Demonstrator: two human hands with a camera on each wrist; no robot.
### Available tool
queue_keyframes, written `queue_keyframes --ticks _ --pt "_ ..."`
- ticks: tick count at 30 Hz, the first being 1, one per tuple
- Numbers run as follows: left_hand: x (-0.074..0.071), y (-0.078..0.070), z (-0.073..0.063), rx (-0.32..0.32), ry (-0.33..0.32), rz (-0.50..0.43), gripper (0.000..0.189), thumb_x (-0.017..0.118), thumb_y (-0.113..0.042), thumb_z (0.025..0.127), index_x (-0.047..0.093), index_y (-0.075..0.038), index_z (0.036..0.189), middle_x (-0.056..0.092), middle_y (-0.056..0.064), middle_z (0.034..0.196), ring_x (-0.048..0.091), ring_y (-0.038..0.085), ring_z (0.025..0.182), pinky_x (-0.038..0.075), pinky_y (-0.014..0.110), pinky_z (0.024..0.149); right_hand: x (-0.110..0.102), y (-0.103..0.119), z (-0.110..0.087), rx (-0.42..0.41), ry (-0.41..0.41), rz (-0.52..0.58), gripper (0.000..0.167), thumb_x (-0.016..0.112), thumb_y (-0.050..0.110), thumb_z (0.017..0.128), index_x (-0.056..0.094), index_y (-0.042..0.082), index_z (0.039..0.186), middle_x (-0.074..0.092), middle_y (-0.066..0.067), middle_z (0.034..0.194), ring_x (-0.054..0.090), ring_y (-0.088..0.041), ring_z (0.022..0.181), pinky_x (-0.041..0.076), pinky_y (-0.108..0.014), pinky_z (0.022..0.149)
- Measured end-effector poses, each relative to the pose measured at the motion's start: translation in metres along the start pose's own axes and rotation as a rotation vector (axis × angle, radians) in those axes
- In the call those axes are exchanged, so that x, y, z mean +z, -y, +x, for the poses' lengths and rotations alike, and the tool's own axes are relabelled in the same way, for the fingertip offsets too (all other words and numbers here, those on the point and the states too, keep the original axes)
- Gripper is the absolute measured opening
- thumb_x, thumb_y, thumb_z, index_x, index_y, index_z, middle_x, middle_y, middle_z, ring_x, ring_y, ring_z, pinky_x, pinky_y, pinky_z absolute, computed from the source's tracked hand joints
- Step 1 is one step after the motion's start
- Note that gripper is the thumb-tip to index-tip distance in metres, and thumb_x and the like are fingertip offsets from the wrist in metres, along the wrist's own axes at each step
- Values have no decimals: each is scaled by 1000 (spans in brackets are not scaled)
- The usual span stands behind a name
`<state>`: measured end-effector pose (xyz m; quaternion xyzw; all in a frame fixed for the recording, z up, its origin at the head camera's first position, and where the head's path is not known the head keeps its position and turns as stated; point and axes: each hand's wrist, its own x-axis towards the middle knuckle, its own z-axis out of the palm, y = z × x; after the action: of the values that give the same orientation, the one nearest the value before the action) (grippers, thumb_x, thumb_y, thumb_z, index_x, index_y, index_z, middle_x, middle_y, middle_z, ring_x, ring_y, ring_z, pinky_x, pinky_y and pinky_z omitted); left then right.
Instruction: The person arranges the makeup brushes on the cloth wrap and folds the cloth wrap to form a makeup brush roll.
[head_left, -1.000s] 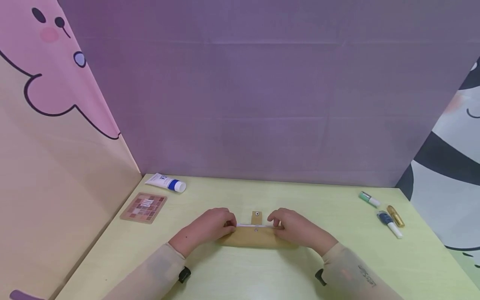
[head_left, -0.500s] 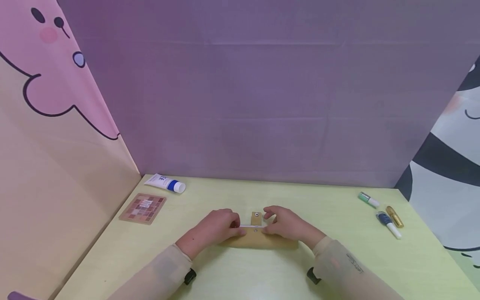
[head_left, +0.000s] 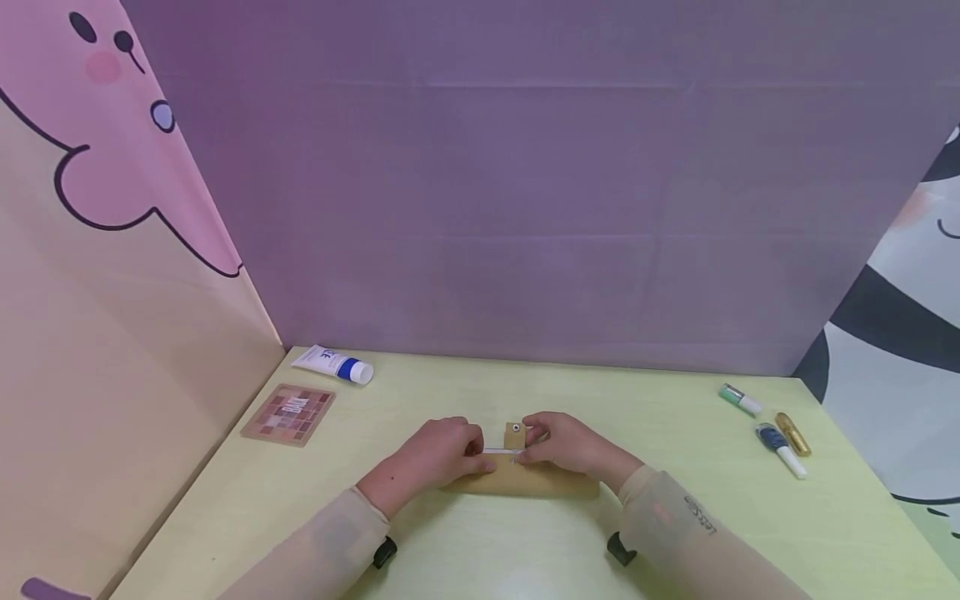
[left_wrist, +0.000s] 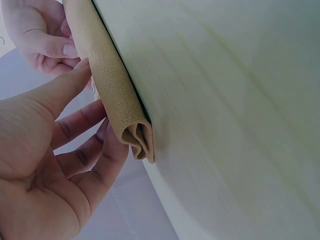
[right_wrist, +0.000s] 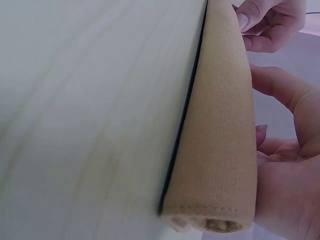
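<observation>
A long, flat tan fabric pouch point(head_left: 532, 482) lies on the table, a short snap tab point(head_left: 514, 434) standing up behind its top edge. At the left part of that edge my left hand point(head_left: 437, 457) pinches the pouch, thumb in front and fingers behind. My right hand point(head_left: 570, 447) has its thumb by the snap on the front and its index finger at the tab's right side. Folded layers show at the end of the pouch point(left_wrist: 112, 80) in the left wrist view. From the right wrist, the pouch point(right_wrist: 217, 130) hides some of the right fingers.
A white tube with a blue band point(head_left: 333, 365) and a makeup palette point(head_left: 290, 415) lie at the back left. To the right are a green-and-white bottle point(head_left: 739, 399), a gold tube point(head_left: 792, 434) and a dark blue bottle with white cap point(head_left: 781, 450). A purple backdrop point(head_left: 525, 208) rises behind.
My right hand has moved left along the pouch's top edge to the snap tab. My left hand has shifted slightly right, its thumb now lying on the front.
</observation>
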<state>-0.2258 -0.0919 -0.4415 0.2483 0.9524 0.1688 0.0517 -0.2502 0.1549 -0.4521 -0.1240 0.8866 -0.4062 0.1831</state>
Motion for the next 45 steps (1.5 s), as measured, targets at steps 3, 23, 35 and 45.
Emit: queue_keyframes --ticks 3,23,35,45 --pt "0 -1 -1 3 -2 4 26 81 -41 95 74 -15 93 64 -6 84 52 8 73 46 27 68 0 0 0 -11 4 3 70 84 26 87 60 3 148 74 -1 117 65 -13 103 53 -33 96" --pt "2 -1 -1 29 -29 50 28 81 -41 95 72 -16 89 61 -6 81 50 8 70 44 25 66 4 1 -2 -22 -46 102 17 64 19 107 78 17 116 74 -1 105 60 -14 85 50 -27 73" --pt "3 -4 -1 33 -40 82 28 81 -41 95 71 -17 86 60 -7 79 48 6 69 43 24 65 -1 -8 -8 -102 -15 106 21 70 24 104 81 15 120 77 -2 98 62 -11 82 50 -25 74" --pt "3 -5 1 49 -34 20 34 83 -35 95 75 -10 116 73 -2 94 65 10 82 57 31 78 -1 -7 -18 -184 -24 9 20 72 29 103 83 24 120 81 0 119 66 -10 95 55 -26 81"
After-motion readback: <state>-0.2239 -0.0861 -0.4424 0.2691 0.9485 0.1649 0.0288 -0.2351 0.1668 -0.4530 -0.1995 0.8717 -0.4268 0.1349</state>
